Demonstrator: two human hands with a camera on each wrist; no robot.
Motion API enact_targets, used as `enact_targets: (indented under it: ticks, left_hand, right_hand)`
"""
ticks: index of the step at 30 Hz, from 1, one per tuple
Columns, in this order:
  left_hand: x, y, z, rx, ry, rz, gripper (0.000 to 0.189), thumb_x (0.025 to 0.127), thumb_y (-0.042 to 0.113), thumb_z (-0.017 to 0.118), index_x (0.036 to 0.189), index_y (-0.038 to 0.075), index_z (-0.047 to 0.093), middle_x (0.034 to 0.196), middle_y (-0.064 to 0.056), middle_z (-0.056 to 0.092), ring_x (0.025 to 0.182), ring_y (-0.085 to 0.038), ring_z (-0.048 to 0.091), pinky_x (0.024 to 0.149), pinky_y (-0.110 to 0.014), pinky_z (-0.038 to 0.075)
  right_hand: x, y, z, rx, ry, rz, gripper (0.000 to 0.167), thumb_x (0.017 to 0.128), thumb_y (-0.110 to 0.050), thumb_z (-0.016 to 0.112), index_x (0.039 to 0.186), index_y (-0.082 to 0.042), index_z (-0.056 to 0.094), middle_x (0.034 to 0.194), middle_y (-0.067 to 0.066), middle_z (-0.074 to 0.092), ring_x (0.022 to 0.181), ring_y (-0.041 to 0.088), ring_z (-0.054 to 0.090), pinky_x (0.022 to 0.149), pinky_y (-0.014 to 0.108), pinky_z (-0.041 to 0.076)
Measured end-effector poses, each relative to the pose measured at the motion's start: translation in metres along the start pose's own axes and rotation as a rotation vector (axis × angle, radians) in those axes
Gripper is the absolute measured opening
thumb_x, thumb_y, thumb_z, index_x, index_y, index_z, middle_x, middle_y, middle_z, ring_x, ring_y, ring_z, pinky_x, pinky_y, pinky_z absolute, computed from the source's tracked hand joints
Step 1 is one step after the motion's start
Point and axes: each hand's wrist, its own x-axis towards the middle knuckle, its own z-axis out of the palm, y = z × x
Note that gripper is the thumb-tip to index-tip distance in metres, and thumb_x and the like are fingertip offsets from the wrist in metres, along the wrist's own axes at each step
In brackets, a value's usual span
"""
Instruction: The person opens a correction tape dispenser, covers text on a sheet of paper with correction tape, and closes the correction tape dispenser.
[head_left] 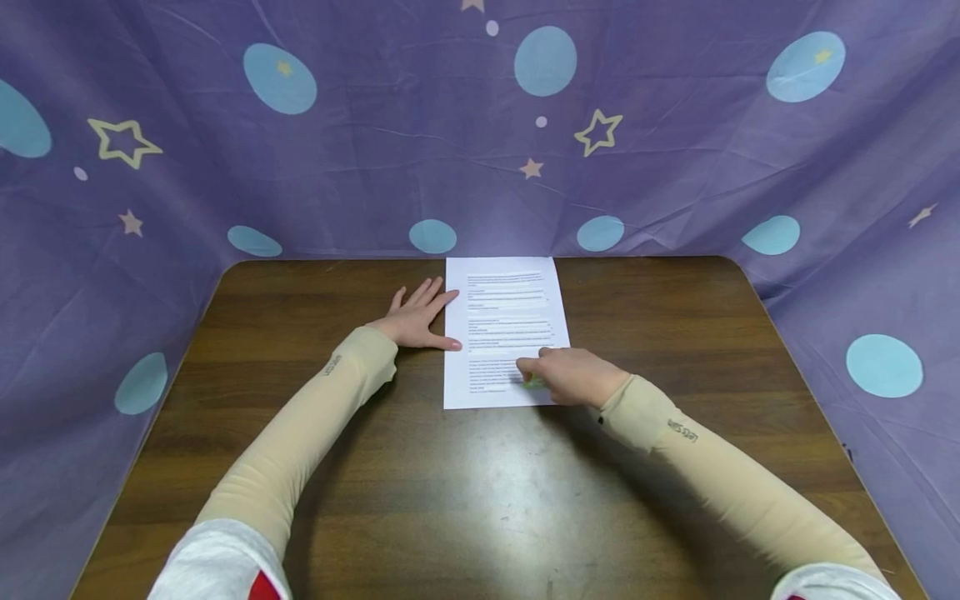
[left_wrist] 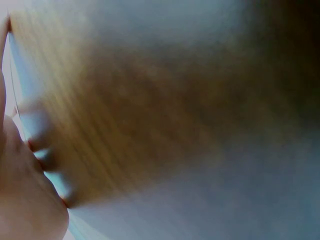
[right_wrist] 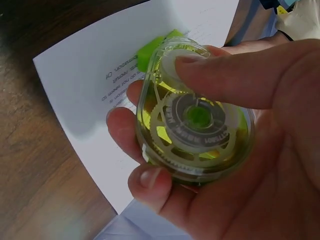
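Note:
A printed sheet of paper (head_left: pixel 456 379) lies flat on the brown table at its far edge. My left hand (head_left: pixel 415 323) is spread at the sheet's left side, with thumb and forefinger resting on the paper's edge and the other fingers over the wood. In my right hand (head_left: pixel 581 377) I grip a correction tape dispenser (right_wrist: pixel 200 140) with a clear case, toothed wheels inside and a green tip (right_wrist: pixel 150 54). The right thumb presses along its top while the fingers curl round beneath. In the head view, the dispenser is over the lower right lines of print, mostly hidden by the hand.
The wooden table (head_left: pixel 337 500) runs up to a purple curtain (head_left: pixel 480 150) with blue ovals and stars, which also hangs at both sides. Beige sleeves (head_left: pixel 300 450) cover both forearms. The left wrist view is badly blurred.

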Motion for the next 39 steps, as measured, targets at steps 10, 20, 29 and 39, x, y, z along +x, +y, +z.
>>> enact_targets:
  ticks: [10,20,29,39]
  left_hand:
    - [-0.002,0.004,-0.002,0.010,-0.009,-0.008,0.119,0.082,0.080,0.068,0.170,0.027,0.008,0.175,-0.008,-0.014,0.160,-0.027,-0.015,0.121,-0.065,-0.010]
    - [-0.004,0.006,-0.003,-0.001,-0.001,-0.001,0.118,0.082,0.079,0.068,0.170,0.025,0.010,0.175,-0.010,-0.012,0.160,-0.029,-0.015,0.121,-0.065,-0.011]
    - [-0.002,0.002,-0.001,-0.010,0.003,0.008,0.122,0.079,0.084,0.065,0.170,0.026,0.009,0.175,-0.009,-0.013,0.160,-0.028,-0.016,0.121,-0.065,-0.011]
    - [0.004,-0.005,0.004,0.004,0.008,0.006,0.127,0.074,0.093,0.060,0.170,0.027,0.009,0.175,-0.008,-0.013,0.160,-0.028,-0.015,0.121,-0.066,-0.011]
  right_hand:
    - [-0.007,0.004,-0.003,0.024,-0.016,0.039,0.034,0.081,0.008,0.071,0.102,-0.017,0.065,0.084,0.007,0.065,0.059,0.020,0.053,0.055,0.039,0.050]
    - [-0.013,0.012,-0.004,0.041,-0.049,0.076,0.033,0.081,0.009,0.071,0.101,-0.016,0.065,0.084,0.007,0.064,0.062,0.022,0.055,0.057,0.039,0.050]
    - [-0.020,0.017,-0.006,0.047,-0.050,0.099,0.035,0.078,0.010,0.071,0.100,-0.017,0.065,0.081,0.005,0.061,0.063,0.022,0.056,0.057,0.039,0.049]
    - [-0.027,0.025,-0.003,0.055,-0.050,0.108,0.034,0.080,0.012,0.070,0.099,-0.016,0.063,0.084,0.007,0.065,0.067,0.021,0.056,0.057,0.039,0.048]
